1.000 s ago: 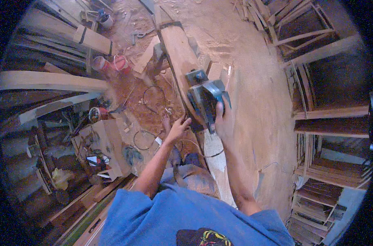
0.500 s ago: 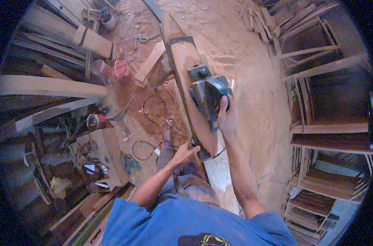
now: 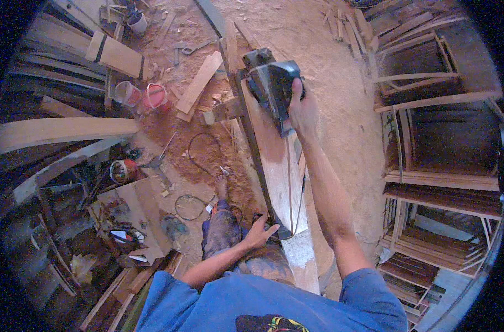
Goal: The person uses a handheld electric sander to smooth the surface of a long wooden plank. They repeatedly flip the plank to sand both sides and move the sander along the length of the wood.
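My right hand (image 3: 304, 113) is wrapped round the rear handle of a dark electric planer (image 3: 271, 83). The planer sits on the far part of a long wooden board (image 3: 275, 166) with a dark left edge. A thin dark cord (image 3: 289, 188) trails back from the tool along the board and loops at its near end. My left hand (image 3: 258, 234) is beside that near end, fingers apart, thumb at the board's dark corner; whether it presses on the wood I cannot tell. A pale, whitish beam (image 3: 299, 252) shows under the board's near end.
Sawdust covers the floor (image 3: 346, 144). To the left are a loose plank (image 3: 201, 83), a red bucket (image 3: 155, 97), a curved timber (image 3: 69, 133) and a coiled cable (image 3: 191, 207). Wooden frames (image 3: 440, 180) stand stacked on the right.
My right hand has pushed the planer forward, away from me, to the board's far end. The cord now lies along the board. My left hand stays near the close end, its fingers more spread.
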Demonstrator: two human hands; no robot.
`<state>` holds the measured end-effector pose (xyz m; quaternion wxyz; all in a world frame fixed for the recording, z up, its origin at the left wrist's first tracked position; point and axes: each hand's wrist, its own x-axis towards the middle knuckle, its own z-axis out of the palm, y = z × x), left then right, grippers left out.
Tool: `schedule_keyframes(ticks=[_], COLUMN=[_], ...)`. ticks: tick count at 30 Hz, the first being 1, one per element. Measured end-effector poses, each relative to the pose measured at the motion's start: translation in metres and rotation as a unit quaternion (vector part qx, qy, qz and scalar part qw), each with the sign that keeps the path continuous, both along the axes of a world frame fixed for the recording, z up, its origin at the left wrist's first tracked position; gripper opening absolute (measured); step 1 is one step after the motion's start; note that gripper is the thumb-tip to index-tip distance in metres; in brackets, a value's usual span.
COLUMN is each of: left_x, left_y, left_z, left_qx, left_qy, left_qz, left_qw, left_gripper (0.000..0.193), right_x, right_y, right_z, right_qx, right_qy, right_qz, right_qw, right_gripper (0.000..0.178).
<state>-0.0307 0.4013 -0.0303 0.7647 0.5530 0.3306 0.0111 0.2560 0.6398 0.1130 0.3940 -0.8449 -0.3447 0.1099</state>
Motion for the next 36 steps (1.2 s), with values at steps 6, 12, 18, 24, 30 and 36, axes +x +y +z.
schedule_keyframes(ticks=[6, 12, 18, 24, 30, 36], left_x=[0.001, -0.001, -0.007, -0.009, 0.005, -0.005], left_y=[0.009, -0.015, -0.019, -0.022, -0.016, -0.014], left_z=[0.025, 0.007, -0.039, -0.063, -0.032, -0.069], left_qx=[-0.051, -0.02, -0.225, -0.188, -0.13, -0.157], left_qy=[0.016, 0.076, -0.038, -0.073, -0.022, -0.05], left_qz=[0.016, 0.052, 0.171, 0.183, 0.152, 0.141], left_qw=[0.998, 0.996, 0.958, 0.962, 0.98, 0.976], left_gripper=[0.08, 0.07, 0.054, 0.052, 0.045, 0.046], right_x=[0.017, 0.002, -0.052, -0.127, -0.182, -0.14], right_y=[0.063, 0.003, -0.166, -0.411, -0.553, -0.487], right_z=[0.007, -0.003, -0.02, -0.026, 0.0, -0.03], right_qx=[0.014, 0.039, 0.039, -0.01, 0.04, -0.012], right_qy=[0.04, 0.053, 0.001, 0.1, 0.292, 0.1], right_qz=[0.047, 0.046, 0.029, -0.007, -0.13, -0.04], right_qw=[0.998, 0.997, 0.999, 0.995, 0.947, 0.994], right_gripper=[0.064, 0.064, 0.057, 0.046, 0.05, 0.049])
